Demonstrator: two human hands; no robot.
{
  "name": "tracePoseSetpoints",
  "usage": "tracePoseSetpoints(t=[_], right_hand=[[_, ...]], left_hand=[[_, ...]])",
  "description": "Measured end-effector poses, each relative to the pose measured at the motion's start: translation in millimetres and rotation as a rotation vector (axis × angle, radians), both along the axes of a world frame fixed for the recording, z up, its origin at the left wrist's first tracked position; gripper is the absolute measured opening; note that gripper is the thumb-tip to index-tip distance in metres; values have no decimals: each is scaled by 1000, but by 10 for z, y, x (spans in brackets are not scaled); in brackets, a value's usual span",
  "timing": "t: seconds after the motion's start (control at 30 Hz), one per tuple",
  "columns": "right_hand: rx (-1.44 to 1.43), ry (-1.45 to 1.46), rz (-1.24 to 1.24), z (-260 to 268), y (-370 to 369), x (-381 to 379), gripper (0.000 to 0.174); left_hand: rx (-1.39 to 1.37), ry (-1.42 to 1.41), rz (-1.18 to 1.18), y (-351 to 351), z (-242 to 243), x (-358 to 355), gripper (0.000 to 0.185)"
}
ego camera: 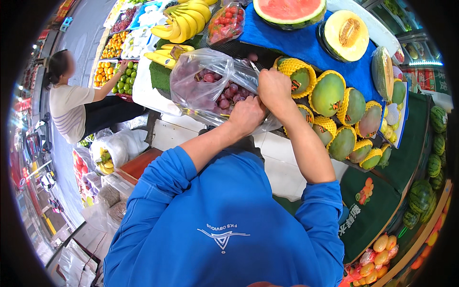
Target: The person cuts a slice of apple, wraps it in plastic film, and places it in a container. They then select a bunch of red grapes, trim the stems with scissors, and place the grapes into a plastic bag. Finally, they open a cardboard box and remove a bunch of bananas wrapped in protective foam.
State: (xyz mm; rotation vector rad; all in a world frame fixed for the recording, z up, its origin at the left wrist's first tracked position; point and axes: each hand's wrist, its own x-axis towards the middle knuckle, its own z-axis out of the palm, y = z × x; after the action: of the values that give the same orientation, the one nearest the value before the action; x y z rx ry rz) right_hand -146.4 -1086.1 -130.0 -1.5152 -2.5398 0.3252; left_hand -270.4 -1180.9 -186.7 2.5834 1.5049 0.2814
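A clear plastic bag (202, 68) lies over red grapes (229, 95) at the near edge of the fruit stand. My left hand (247, 114) has its fingers curled on the bag's near right side, just over the grapes. Close beside it, slightly higher, my right hand (275, 89) is closed in a fist on the gathered plastic. A thin pale item (255, 67) shows by the right knuckles; what it is I cannot tell. Both palms face away, so the fingertips are mostly hidden.
Green mangoes (327, 94) in yellow foam nets sit right of my hands. Bananas (186, 21), boxed strawberries (226, 23), a cut watermelon (290, 10) and a halved melon (346, 36) stand behind. At left, a person (73, 95) reaches toward green citrus (125, 79).
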Motion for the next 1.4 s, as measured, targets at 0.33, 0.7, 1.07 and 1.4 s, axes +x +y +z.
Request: tracePoseSetpoints(t=[0.33, 0.7, 1.07, 1.4], right_hand=[[-154, -228, -92, -260, 107, -160, 14], [90, -109, -32, -66, -114, 14, 14], [-378, 1142, -172, 1064, -1305, 137, 43], [-641, 700, -428, 146, -1750, 747, 45]], left_hand=[[46, -7, -6, -11, -119, 12, 13], [22, -17, -47, 4, -47, -20, 14], [-223, -366, -118, 242, -92, -260, 19], [-263, -156, -77, 242, 247, -202, 15]])
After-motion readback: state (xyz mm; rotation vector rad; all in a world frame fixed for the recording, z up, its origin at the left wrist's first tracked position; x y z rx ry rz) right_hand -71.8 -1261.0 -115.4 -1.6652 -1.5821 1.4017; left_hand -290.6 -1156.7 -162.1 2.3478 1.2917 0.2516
